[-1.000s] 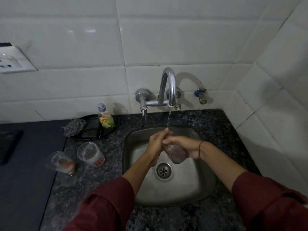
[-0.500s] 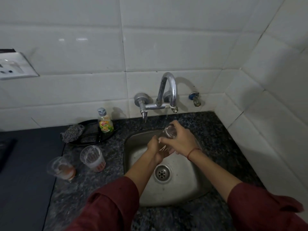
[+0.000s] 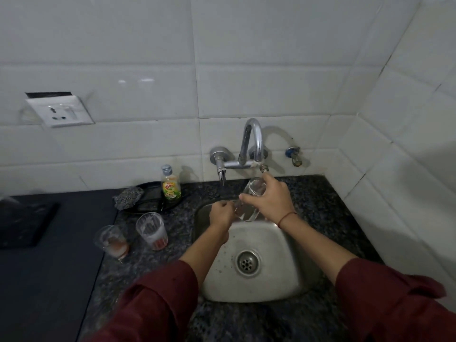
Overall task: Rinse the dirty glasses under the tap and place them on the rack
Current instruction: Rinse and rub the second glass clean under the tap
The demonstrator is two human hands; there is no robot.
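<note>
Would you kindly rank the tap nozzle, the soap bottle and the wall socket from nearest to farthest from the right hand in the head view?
1. Tap nozzle, just above the right hand gripping the glass.
2. Soap bottle, off to the left.
3. Wall socket, far left and higher up.

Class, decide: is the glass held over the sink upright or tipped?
Tipped. The right hand grips the glass slanted, its mouth up near the tap, its base lower over the sink.
</note>
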